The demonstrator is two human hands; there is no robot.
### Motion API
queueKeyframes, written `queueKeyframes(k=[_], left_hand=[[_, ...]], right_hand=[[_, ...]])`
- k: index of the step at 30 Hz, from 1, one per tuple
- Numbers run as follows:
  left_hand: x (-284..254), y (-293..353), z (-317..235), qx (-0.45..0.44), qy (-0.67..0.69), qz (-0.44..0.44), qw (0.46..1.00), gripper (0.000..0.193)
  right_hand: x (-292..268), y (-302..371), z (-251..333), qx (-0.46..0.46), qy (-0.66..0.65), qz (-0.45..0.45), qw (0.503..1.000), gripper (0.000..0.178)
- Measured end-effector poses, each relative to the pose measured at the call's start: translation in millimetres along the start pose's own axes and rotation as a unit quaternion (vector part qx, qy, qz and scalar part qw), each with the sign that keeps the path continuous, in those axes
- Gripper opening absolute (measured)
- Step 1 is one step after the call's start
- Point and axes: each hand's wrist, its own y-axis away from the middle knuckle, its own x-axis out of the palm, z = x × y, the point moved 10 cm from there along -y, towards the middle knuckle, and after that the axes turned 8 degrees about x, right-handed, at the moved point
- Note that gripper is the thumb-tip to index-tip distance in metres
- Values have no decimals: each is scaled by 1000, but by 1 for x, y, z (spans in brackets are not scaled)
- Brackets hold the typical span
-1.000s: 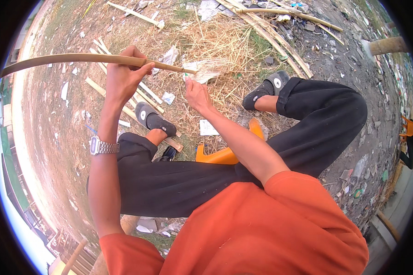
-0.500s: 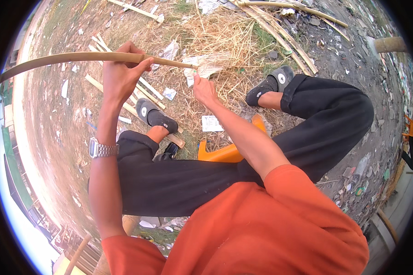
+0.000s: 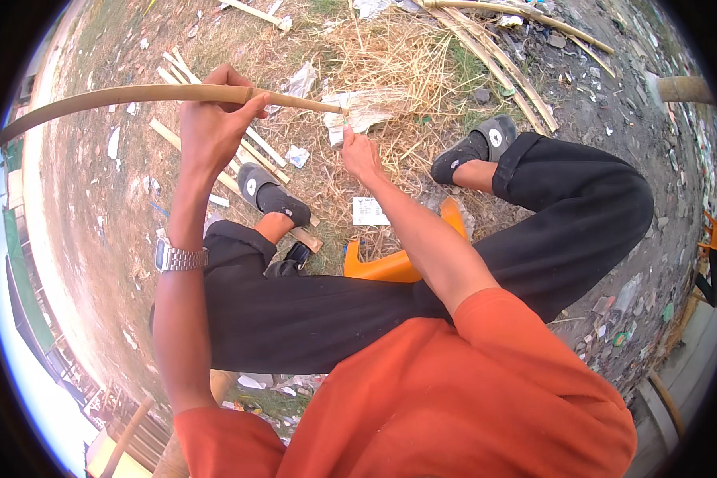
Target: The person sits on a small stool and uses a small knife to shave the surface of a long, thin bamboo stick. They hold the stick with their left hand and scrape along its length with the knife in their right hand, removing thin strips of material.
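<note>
A long, bowed bamboo strip [image 3: 135, 93] reaches from the far left to a narrow tip in front of me. My left hand [image 3: 209, 131] is closed around it, with the thumb along its near side. Just below the tip, my right hand [image 3: 362, 154] is a closed fist with the thumb side up. Something thin and pale rises from that fist to the strip's end, too small to name. Behind the tip lies a crumpled whitish sheet [image 3: 368, 116] on the straw.
Dry straw [image 3: 394, 60] covers the ground ahead. Bamboo strips [image 3: 498, 68] lie at the far right, others beyond my left foot. Between my legs are an orange plastic piece [image 3: 384, 269] and a white printed card [image 3: 369, 211]. Litter and rubble spread to the right.
The strip's tip and my right hand sit slightly farther right in the view, and the strip has risen a little. Both hands keep their closed hold.
</note>
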Motion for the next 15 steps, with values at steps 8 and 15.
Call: queueKeyframes(k=[8, 15], left_hand=[[0, -3, 1, 14, 21, 5, 1000, 19], [-3, -3, 5, 0, 13, 3, 1000, 20]], right_hand=[[4, -4, -11, -6, 8, 3, 1000, 67], [2, -20, -10, 36, 48, 45, 997, 68]])
